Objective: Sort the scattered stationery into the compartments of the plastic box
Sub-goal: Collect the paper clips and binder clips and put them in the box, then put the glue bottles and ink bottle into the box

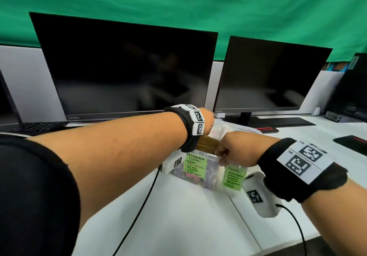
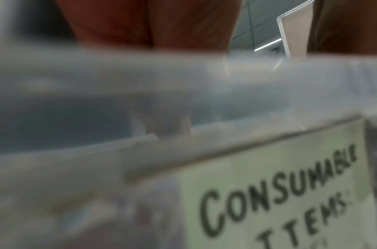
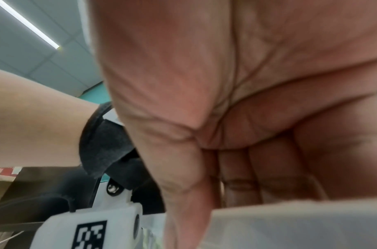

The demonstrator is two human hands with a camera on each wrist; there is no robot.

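The clear plastic box (image 1: 214, 177) stands on the white desk, with a green "Consumable items" label (image 1: 195, 166) and a green "Tools" label (image 1: 234, 178) on its front wall. My left hand (image 1: 207, 117) reaches over the box; its fingers are hidden behind the wrist. In the left wrist view the "Consumable items" label (image 2: 279, 193) and the box rim (image 2: 183, 80) are blurred and very close. A flat brown thing (image 1: 206, 145) shows at the box top between my hands. My right hand (image 1: 223, 153) grips the front rim, fingers curled over the rim (image 3: 290, 224).
Two dark monitors (image 1: 127, 71) (image 1: 266, 77) stand close behind the box. A black keyboard (image 1: 39, 125) lies at the far left and a black pad (image 1: 353, 140) at the right. Black cables (image 1: 143, 206) trail over the desk in front.
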